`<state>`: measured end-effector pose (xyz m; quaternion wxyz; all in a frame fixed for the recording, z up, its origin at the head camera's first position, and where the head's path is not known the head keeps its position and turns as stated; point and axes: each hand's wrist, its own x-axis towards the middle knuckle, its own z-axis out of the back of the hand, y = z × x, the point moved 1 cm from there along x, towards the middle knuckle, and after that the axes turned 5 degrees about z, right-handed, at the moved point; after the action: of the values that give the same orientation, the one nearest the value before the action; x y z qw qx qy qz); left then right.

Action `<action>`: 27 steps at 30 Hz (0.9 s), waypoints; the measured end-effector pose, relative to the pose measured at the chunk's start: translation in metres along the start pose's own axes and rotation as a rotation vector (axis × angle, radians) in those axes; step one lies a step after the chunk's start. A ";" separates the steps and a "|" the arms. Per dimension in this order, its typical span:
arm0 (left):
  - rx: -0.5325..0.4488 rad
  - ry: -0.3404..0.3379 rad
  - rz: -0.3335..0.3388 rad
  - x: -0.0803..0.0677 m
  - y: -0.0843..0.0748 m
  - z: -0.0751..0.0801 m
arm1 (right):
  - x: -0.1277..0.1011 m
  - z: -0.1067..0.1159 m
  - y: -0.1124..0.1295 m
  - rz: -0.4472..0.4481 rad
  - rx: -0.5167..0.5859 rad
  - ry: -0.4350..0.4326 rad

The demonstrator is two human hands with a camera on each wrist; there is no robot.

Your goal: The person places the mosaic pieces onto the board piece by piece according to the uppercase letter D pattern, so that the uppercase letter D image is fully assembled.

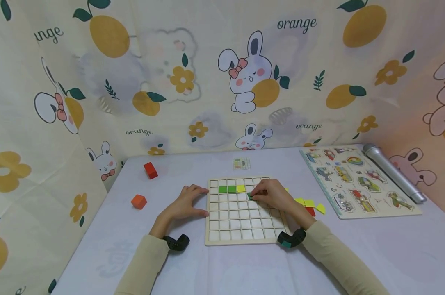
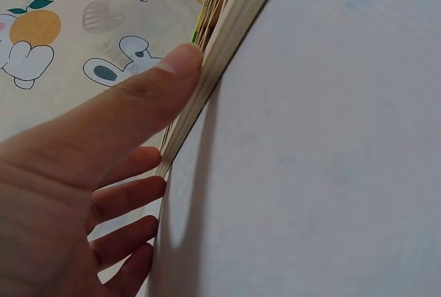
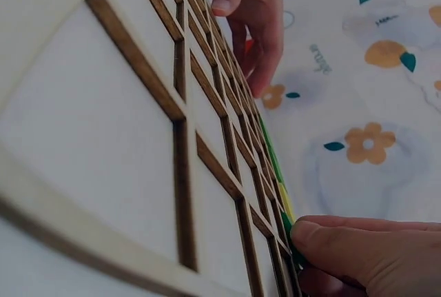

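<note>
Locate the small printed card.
In the head view, the small printed card lies slightly right of centre, between the wooden grid board and the far edge of the table.

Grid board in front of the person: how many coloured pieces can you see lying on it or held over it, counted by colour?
Green squares on the grid board: 2
Green piece pinched by the right hand: 1
Yellow square on the board: 1
Total: 4 visible; the hand covers some cells.

Beige sleeves [image 1: 342, 255], black wrist cameras [image 1: 179, 243] — curved, teal patch [image 1: 286, 244] on right
</note>
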<state>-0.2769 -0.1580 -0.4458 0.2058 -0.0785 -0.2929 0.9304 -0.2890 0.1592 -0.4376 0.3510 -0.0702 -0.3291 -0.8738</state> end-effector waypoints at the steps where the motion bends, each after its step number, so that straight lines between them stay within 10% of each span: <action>1: 0.002 -0.001 -0.001 0.000 0.000 0.000 | 0.000 0.000 0.000 0.005 -0.001 0.005; 14: 0.004 -0.002 0.006 0.002 0.002 -0.002 | -0.003 0.012 -0.003 0.051 0.021 0.052; 27: 0.007 0.003 0.016 0.002 0.003 -0.002 | -0.044 0.060 -0.017 -0.110 -0.049 0.044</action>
<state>-0.2794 -0.1583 -0.4486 0.1992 -0.0815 -0.2886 0.9329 -0.2744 0.2306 -0.4154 0.3077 -0.0413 -0.3033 -0.9009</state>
